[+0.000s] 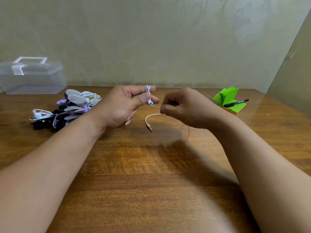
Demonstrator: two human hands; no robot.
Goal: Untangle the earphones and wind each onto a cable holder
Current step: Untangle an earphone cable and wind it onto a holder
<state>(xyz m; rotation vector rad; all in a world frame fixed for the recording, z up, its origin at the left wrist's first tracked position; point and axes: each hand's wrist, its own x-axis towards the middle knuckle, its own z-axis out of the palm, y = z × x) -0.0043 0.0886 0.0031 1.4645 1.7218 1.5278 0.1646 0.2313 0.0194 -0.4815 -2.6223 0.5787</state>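
Head view: your two bare forearms reach forward over a brown wooden worktop [151, 174] towards a pale wall.
Left hand: your left hand [123, 106] is raised above the worktop with the palm turned towards you and the fingers curled. It holds the white earphone cable [147, 89], which is looped several times round the tip of your forefinger.
Earbud: a white earbud [149, 102] hangs just below those loops, beside your thumb tip.
Right hand: your right hand [184, 107] is curled with the knuckles up and pinches the same cable between thumb and forefinger. It is close to the left hand but not touching it.
Cable run: a short stretch goes straight from the earbud to your right pinch. From there the free end curves left and downward.
Jack plug: the jack plug [149, 127] ends that free length, low between your hands. You cannot tell whether it touches the wood.
Heap: a heap of earphones and cable holders [72, 108], white, purple and black, lies on the worktop just left of your left wrist.
Box: a clear plastic box [32, 76] with its lid on stands at the far left, against the wall.
Note pad: a green note pad [227, 95] lies at the far right with its top sheets fanned up.
Marker: a black marker [236, 103] rests across the pad.
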